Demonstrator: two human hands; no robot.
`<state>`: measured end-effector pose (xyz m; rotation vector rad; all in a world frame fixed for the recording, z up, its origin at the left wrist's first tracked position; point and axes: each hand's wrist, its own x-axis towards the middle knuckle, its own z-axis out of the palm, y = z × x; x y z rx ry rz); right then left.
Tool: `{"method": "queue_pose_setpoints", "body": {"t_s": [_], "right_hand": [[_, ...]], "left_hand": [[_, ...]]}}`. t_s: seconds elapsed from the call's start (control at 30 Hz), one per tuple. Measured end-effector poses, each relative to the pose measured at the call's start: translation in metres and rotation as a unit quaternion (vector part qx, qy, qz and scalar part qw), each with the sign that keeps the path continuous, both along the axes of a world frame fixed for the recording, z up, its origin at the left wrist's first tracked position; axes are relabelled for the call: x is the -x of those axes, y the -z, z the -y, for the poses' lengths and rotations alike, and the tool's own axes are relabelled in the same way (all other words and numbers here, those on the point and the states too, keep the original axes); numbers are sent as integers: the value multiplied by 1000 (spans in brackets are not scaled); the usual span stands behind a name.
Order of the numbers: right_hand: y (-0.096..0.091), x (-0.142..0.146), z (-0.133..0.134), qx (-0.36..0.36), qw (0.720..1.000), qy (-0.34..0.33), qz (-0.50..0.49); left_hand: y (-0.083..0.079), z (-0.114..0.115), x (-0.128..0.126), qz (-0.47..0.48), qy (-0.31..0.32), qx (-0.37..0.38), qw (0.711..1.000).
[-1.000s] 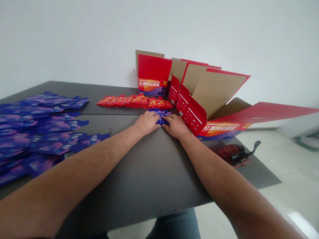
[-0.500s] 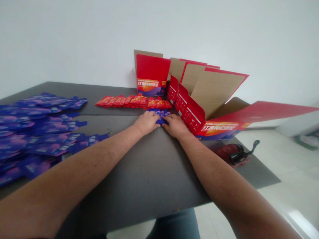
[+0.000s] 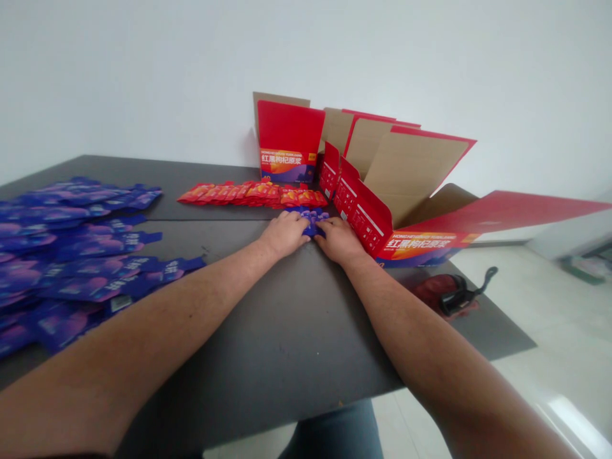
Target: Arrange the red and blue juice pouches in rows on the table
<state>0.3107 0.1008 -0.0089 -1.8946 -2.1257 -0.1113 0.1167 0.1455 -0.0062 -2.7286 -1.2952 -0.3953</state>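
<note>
Both my arms reach across the dark grey table (image 3: 287,331). My left hand (image 3: 283,233) and my right hand (image 3: 337,240) meet over a small bunch of blue pouches (image 3: 312,220), with the fingers of both curled onto them. The bunch lies flat on the table just in front of a row of red pouches (image 3: 253,192). An open red carton (image 3: 382,191) with raised cardboard flaps stands right beside my right hand.
A wide spread of blue pouches (image 3: 71,248) covers the left part of the table. A second red carton (image 3: 287,143) stands upright at the back by the white wall. A black tape dispenser (image 3: 456,296) lies on a red thing near the table's right edge.
Both hands stay on the blue pouches and have drawn slightly closer together. The view has shifted a little.
</note>
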Motion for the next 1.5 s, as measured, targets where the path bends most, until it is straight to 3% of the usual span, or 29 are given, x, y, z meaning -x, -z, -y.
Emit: {"method": "queue_pose_setpoints", "body": {"t_s": [0.7, 0.97, 1.1, 1.2, 1.37, 1.5], "right_hand": [[-4, 5, 7, 8, 1000, 6, 4], [-13, 8, 19, -8, 1000, 11, 6], [-24, 11, 30, -15, 1000, 2, 8], [-34, 18, 46, -23, 1000, -13, 8], [-44, 35, 89, -22, 994, -101, -30], [-44, 58, 116, 23, 981, -183, -58]], "left_hand": [[-1, 2, 5, 2, -4, -3, 1000], [-10, 6, 25, 17, 4, -7, 1000], [-30, 12, 58, 30, 7, -16, 999], [-51, 28, 102, 37, -3, -22, 999], [-88, 93, 204, 61, -82, -31, 994], [-97, 153, 280, 108, -218, -37, 969]]}}
